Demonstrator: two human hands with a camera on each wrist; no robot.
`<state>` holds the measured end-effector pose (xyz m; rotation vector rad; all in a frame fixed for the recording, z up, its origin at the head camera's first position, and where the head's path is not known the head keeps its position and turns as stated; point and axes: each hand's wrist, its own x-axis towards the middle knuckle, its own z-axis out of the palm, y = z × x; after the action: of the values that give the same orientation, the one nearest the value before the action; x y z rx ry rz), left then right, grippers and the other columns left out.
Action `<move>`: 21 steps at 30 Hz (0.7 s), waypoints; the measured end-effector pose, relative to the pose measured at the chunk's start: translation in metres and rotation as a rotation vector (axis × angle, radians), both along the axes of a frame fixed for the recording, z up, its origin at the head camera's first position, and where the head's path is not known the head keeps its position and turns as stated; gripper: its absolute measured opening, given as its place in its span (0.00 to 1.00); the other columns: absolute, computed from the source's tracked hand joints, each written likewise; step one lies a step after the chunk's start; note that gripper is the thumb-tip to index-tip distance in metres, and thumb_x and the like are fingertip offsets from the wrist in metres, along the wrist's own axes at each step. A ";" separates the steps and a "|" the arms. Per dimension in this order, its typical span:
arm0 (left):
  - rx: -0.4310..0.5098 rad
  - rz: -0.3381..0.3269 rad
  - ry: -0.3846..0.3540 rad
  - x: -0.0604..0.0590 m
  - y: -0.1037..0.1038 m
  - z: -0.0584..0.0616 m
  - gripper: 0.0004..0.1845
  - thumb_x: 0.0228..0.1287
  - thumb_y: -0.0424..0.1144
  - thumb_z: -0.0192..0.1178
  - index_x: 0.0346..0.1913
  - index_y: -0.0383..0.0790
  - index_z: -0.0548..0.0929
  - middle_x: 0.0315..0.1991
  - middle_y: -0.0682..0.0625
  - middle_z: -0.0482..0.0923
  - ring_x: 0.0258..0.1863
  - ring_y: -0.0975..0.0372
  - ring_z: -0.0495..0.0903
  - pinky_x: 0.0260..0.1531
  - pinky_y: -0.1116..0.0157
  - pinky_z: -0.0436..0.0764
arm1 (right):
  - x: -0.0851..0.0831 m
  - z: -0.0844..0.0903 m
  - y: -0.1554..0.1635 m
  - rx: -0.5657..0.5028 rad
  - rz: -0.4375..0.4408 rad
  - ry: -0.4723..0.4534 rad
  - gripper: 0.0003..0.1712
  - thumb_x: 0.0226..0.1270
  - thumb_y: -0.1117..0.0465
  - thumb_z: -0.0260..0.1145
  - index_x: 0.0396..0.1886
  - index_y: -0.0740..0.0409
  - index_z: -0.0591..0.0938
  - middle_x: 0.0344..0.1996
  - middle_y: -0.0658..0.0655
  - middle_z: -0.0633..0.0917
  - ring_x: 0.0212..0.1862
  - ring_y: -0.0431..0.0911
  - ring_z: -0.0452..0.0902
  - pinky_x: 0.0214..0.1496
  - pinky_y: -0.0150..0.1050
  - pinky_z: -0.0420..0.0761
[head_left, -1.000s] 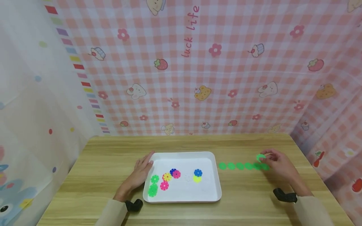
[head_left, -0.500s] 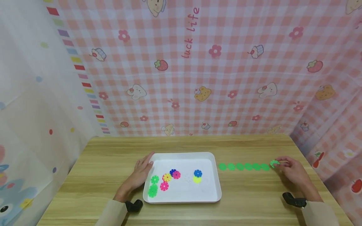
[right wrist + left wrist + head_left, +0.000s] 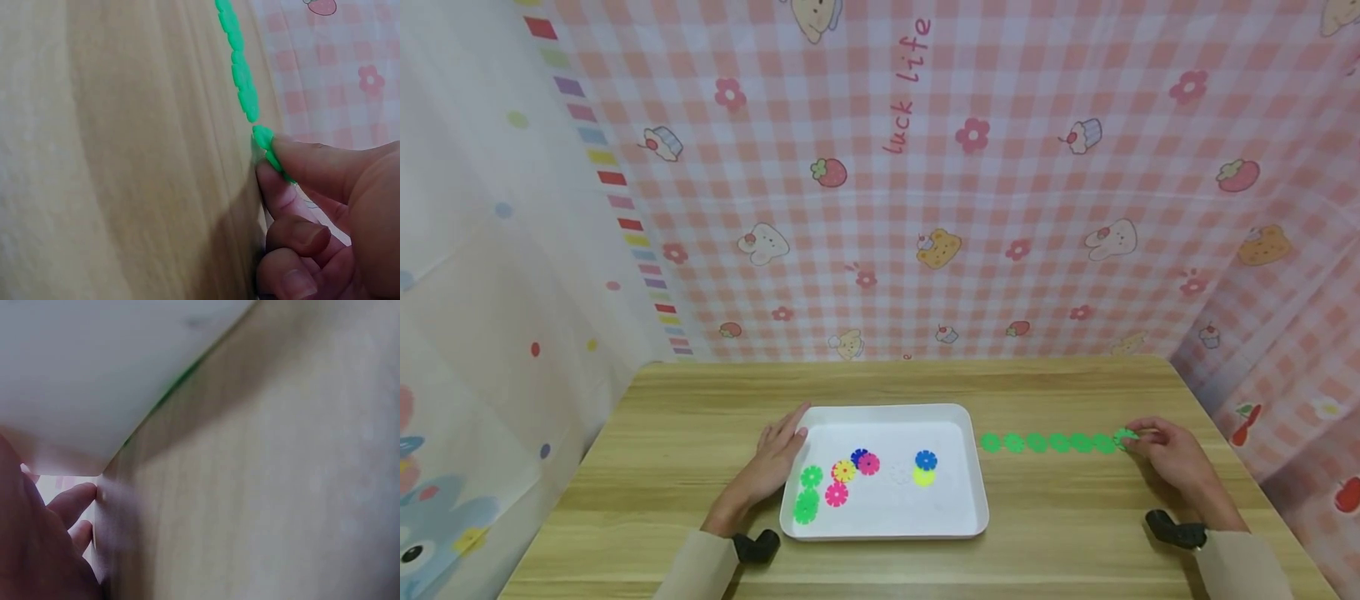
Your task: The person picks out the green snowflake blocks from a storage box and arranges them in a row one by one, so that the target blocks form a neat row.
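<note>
Between thumb and fingertips my right hand [image 3: 1176,460] pinches a green notched plastic interlocking disc [image 3: 1124,437]. It is at the right end of a straight row of several like green discs [image 3: 1037,442] lying on the table. In the right wrist view the pinched disc [image 3: 265,139] stands tilted close to the row's last disc [image 3: 248,104]; whether they touch I cannot tell. My left hand [image 3: 771,458] rests along the left side of a white tray [image 3: 880,536], fingers extended by its rim. Only part of this hand [image 3: 47,544] shows in the left wrist view.
Inside the tray lie green discs [image 3: 806,506], pink discs [image 3: 837,493], a yellow-and-pink disc [image 3: 843,472], blue discs [image 3: 926,460], a yellow disc [image 3: 923,477] and a pale, hard-to-see one. A patterned cloth [image 3: 970,208] hangs behind the wooden table [image 3: 1045,533].
My right hand has moved right and down with the green disc, from above the row to its right end, then slightly left. The left hand and tray stay put.
</note>
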<state>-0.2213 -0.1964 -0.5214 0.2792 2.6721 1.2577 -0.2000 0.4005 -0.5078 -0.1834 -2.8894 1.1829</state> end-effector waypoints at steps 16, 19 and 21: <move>-0.009 -0.004 0.013 0.002 -0.003 0.001 0.30 0.81 0.53 0.32 0.80 0.51 0.48 0.80 0.43 0.46 0.79 0.46 0.40 0.73 0.44 0.26 | -0.002 -0.005 -0.003 0.061 -0.013 0.097 0.18 0.66 0.57 0.70 0.46 0.68 0.81 0.34 0.57 0.84 0.31 0.33 0.71 0.33 0.28 0.70; -0.013 -0.011 0.023 0.001 -0.002 0.000 0.29 0.82 0.52 0.32 0.80 0.50 0.49 0.79 0.43 0.47 0.79 0.46 0.40 0.73 0.44 0.27 | 0.000 -0.006 0.000 0.060 -0.007 0.094 0.20 0.66 0.55 0.69 0.47 0.67 0.81 0.35 0.58 0.84 0.32 0.30 0.71 0.33 0.29 0.71; -0.016 -0.015 0.025 0.000 0.000 -0.001 0.29 0.82 0.52 0.33 0.80 0.51 0.49 0.79 0.43 0.47 0.79 0.46 0.41 0.73 0.44 0.27 | 0.003 -0.004 0.002 0.067 -0.011 0.094 0.21 0.67 0.54 0.69 0.49 0.67 0.81 0.37 0.59 0.85 0.33 0.27 0.70 0.33 0.28 0.72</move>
<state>-0.2211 -0.1964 -0.5219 0.3138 2.6943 1.2367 -0.1972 0.4028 -0.5123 -0.1382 -2.8380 1.0605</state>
